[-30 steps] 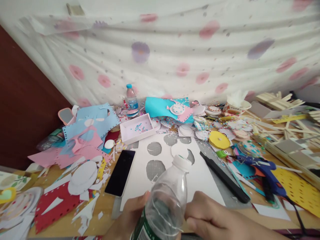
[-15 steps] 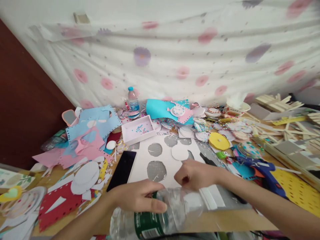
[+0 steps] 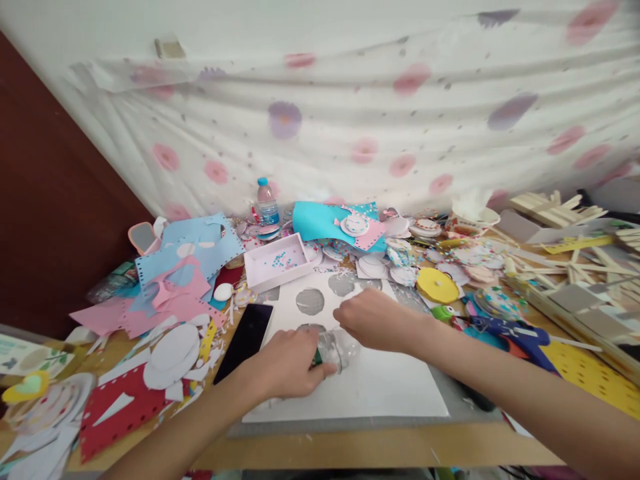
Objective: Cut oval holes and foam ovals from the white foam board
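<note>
A clear plastic bottle point(image 3: 339, 351) is over the white sheet with round holes point(image 3: 390, 383). My left hand point(image 3: 293, 363) wraps round it and covers most of it, with a bit of green label showing by the fingers. Just to the right, my right hand point(image 3: 367, 319) is closed in a fist beside the bottle's clear end. Whatever that fist holds, if anything, is hidden. Left of the sheet lies a black phone point(image 3: 245, 340).
Behind the sheet stand a white box point(image 3: 253, 270) with blue bits and a small water bottle point(image 3: 268, 203). Paper discs point(image 3: 173, 350) and a red sheet point(image 3: 113, 427) lie left. A yellow disc point(image 3: 437, 285) and a blue glue gun point(image 3: 517, 333) lie right.
My left hand has carried the bottle away from the table's front edge, over the white sheet. My right fist has shifted slightly up and left. More of the sheet's front shows.
</note>
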`<move>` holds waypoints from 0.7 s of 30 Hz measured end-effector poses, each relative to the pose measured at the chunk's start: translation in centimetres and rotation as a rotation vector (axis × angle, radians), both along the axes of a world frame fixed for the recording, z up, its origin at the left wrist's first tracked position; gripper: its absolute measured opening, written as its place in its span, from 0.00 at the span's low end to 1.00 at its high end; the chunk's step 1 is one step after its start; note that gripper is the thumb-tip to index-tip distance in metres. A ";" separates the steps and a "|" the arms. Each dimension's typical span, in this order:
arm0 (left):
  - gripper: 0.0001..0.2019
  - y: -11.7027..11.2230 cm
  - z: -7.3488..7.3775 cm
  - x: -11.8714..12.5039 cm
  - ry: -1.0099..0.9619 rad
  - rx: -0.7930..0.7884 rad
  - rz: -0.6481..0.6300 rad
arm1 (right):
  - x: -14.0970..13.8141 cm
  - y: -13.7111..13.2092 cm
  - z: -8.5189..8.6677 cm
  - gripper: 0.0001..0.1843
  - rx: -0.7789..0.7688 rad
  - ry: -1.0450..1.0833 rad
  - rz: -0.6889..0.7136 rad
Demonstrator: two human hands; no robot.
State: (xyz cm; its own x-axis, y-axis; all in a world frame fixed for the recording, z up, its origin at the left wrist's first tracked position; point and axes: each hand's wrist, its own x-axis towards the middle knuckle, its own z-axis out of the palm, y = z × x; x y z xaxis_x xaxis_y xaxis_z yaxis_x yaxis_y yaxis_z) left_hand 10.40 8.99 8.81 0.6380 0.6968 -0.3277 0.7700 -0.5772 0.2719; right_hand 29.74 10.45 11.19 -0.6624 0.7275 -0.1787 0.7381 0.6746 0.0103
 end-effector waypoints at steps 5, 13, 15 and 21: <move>0.23 0.3 -1.7 0.4 -0.022 0.003 0.000 | 0.0 -2.5 -2.9 0.08 0.051 0.041 -0.221; 0.28 0.3 -2.9 0.0 -0.041 -0.037 -0.014 | -0.4 -5.8 -8.6 0.14 -0.125 0.501 -0.700; 0.31 0.3 -3.2 -0.2 -0.044 -0.039 -0.031 | -0.5 -6.6 -9.6 0.16 -0.246 0.726 -0.774; 0.31 0.4 -3.7 -0.3 -0.079 -0.056 -0.053 | -1.6 -7.8 -11.3 0.21 -0.606 1.245 -0.964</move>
